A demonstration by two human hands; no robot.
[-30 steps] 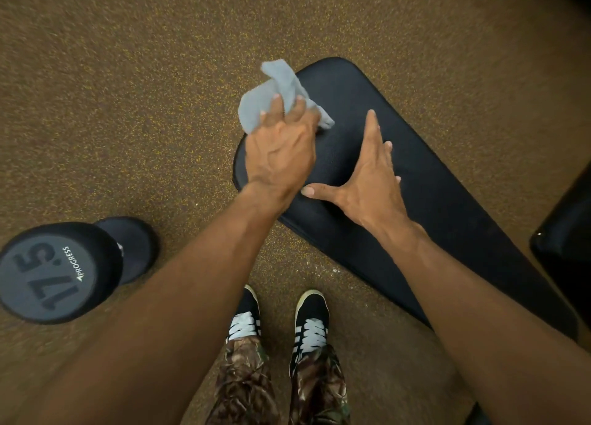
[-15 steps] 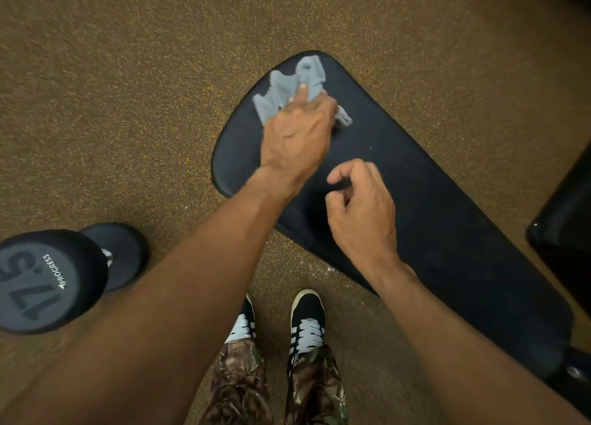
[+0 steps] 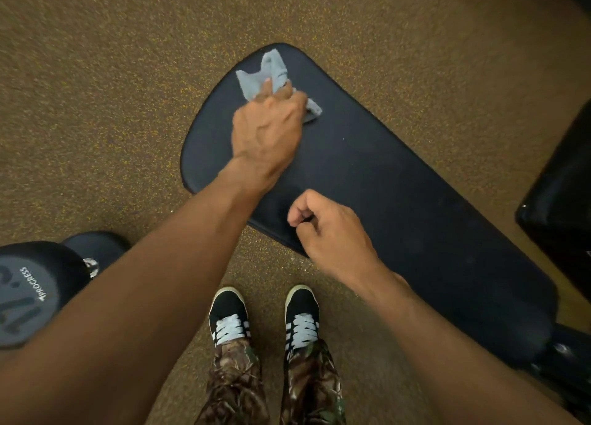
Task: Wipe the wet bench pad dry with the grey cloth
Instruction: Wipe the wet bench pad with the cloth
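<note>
The black bench pad (image 3: pixel 399 181) runs from the upper middle down to the right. Near its rounded far end lies the crumpled grey cloth (image 3: pixel 259 79), and my left hand (image 3: pixel 267 127) grips it and presses it onto the pad. My right hand (image 3: pixel 329 232) hovers over the pad's near edge with its fingers curled in and nothing in it.
A black 75 dumbbell (image 3: pixel 35 293) lies on the speckled brown floor at the lower left. Another black padded piece (image 3: pixel 563 200) stands at the right edge. The bench frame (image 3: pixel 566 360) shows at the lower right. My two shoes (image 3: pixel 265 316) stand just before the pad.
My left hand with the cloth has moved from the pad's left edge onto its far end. My right hand lifted off the pad, drew back toward me and curled its fingers.
</note>
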